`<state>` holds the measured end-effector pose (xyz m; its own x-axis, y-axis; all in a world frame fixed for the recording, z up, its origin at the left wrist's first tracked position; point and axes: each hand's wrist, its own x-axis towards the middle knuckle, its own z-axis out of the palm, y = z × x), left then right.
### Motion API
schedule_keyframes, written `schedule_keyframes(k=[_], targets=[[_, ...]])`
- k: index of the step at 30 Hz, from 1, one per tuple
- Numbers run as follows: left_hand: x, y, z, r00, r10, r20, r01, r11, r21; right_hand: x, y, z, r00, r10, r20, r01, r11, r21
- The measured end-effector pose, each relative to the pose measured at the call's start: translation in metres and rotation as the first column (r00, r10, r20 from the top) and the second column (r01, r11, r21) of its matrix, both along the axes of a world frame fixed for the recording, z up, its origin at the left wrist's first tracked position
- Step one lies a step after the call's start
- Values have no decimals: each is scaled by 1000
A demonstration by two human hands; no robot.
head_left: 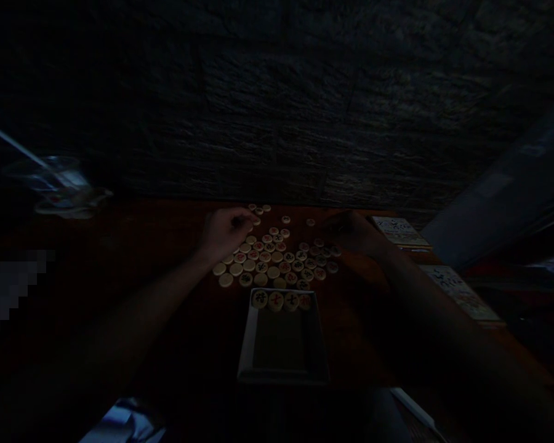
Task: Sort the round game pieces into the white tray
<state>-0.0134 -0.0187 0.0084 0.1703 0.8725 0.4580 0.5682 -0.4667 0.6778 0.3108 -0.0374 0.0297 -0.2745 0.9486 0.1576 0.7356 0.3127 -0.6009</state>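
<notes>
Many round wooden Chinese chess pieces [277,257] with red or black characters are spread on the dark tabletop, some of them blank side up. My left hand [225,232] is at the far left of the spread, thumb and forefinger pinched on a Chinese chess piece [256,221]. To the right of the spread hovers my right hand [353,231], bent downward; its fingers are lost in shadow. Closer to me stands an open shallow box [322,344], with a row of several pieces along its far end.
Two illustrated boxes or booklets, one farther [399,231] and one nearer [459,292], lie along the right side. At the left is a clear cup [60,175] with a straw on a pale dish [74,206]. A stone-block wall [277,123] rises behind the table.
</notes>
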Motion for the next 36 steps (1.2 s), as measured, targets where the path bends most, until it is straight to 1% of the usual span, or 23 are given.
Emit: schedule_keyframes(k=[3, 5, 7, 9, 11, 14, 17, 19, 21, 23, 24, 25, 27, 29, 31, 33, 36], targets=[[-1, 0, 0, 1000, 13, -17, -13, 1000, -5, -1, -5, 8, 997, 82, 0, -81, 991, -102], [-2, 0, 1, 999, 28, -36, -28, 1000, -4, -3, -10, 15, 990, 142, -6, -141, 980, -143], [-1, 0, 1, 998, 44, -46, -44, 999, 0, -7, -15, 20, 975, 218, -31, -220, 955, -201], [0, -1, 2, 998, 50, -45, -50, 999, 1, -11, -19, 21, 963, 263, -51, -267, 923, -278], [1, -2, 3, 998, 46, -49, -46, 999, -4, -16, -21, 20, 963, 269, -8, -259, 919, -298], [1, -2, 3, 996, 44, -72, -45, 999, -4, -24, -23, 18, 968, 237, 87, -208, 943, -260], [0, -1, 2, 996, 40, -75, -39, 999, 13, -29, -26, 15, 977, 205, 63, -177, 936, -303], [0, -1, 1, 997, 28, -68, -27, 1000, 11, -30, -26, 14, 986, 163, 27, -149, 945, -291], [3, -3, 0, 999, -7, -50, 7, 1000, 2, -32, -25, 11, 994, 100, -44, -107, 976, -190], [9, -8, 1, 998, -63, -13, 63, 998, -11, -37, -24, 8, 981, 52, -185, -67, 995, -73], [13, -12, 2, 995, -94, 16, 94, 995, -17, -41, -24, 7, 962, 38, -269, -55, 997, -55], [17, -16, 3, 990, -130, 46, 132, 991, -36, -46, -26, 7, 935, 21, -353, -48, 997, -68], [25, -25, 5, 966, -226, 129, 238, 967, -87, -59, -32, 7, 865, -25, -502, -59, 987, -150], [31, -33, 6, 917, -323, 232, 361, 921, -146, -73, -40, 6, 781, -67, -621, -76, 977, -201], [35, -39, 6, 878, -358, 319, 429, 883, -191, -83, -45, 3, 712, -78, -698, -95, 974, -206], [37, -41, 4, 862, -355, 363, 450, 866, -221, -88, -47, -1, 687, -78, -723, -103, 974, -203], [38, -42, 1, 857, -346, 382, 450, 864, -227, -88, -45, -7, 702, -77, -708, -84, 978, -189]])
